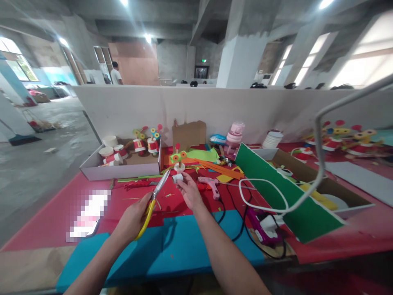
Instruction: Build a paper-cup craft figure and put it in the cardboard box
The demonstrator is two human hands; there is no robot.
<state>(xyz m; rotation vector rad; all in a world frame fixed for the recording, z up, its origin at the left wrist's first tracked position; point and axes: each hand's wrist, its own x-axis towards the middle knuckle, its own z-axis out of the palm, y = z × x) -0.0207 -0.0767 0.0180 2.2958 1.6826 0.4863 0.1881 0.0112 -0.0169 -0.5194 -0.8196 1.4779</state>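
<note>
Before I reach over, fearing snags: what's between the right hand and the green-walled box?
Head view shows chiefly a pink glue gun, black cables and part of a white loop.

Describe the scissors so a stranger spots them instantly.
Find the blue mat along the near edge of the red table. Over its far edge, the left hand holds the scissors, tips pointing away. Yellow handles distinguish them from the pink glue gun.

At eight o'clock I saw a phone (89, 215) blurred into blocks. Toward seven, the left hand (134, 217) covered part of the scissors (150, 210); at five, the right forearm (225, 246) was cut off. At ten, a partition (132, 106) hid a person's (116, 76) lower body.
</note>
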